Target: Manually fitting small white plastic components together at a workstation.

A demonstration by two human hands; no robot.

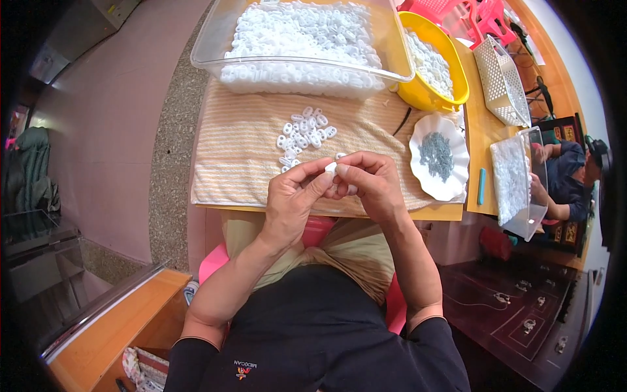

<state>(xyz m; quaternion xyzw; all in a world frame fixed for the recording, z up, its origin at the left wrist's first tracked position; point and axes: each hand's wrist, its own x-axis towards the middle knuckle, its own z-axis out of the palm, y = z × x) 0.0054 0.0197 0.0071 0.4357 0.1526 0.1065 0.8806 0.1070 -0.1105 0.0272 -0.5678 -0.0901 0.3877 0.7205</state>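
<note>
Close to the towel's front edge, my two hands meet around a small white plastic piece (331,168). My left hand (292,201) pinches it between thumb and forefinger. From the other side my right hand (372,186) is closed on it too, thumb and forefinger at the piece; its curled lower fingers hide part of what they hold. Just beyond lies a loose pile of small white oval pieces with holes (303,132). A white scalloped plate (460,179) right of my right hand carries a heap of tiny grey-blue bits (436,155), too small to name.
A striped towel (228,150) covers the table. Behind the pile stands a clear tub (392,49) full of white pieces, beside a yellow tub (418,98). Rightward are a white perforated basket (503,78), a teal stick (482,186) and another person (568,173) at a clear bin (532,222).
</note>
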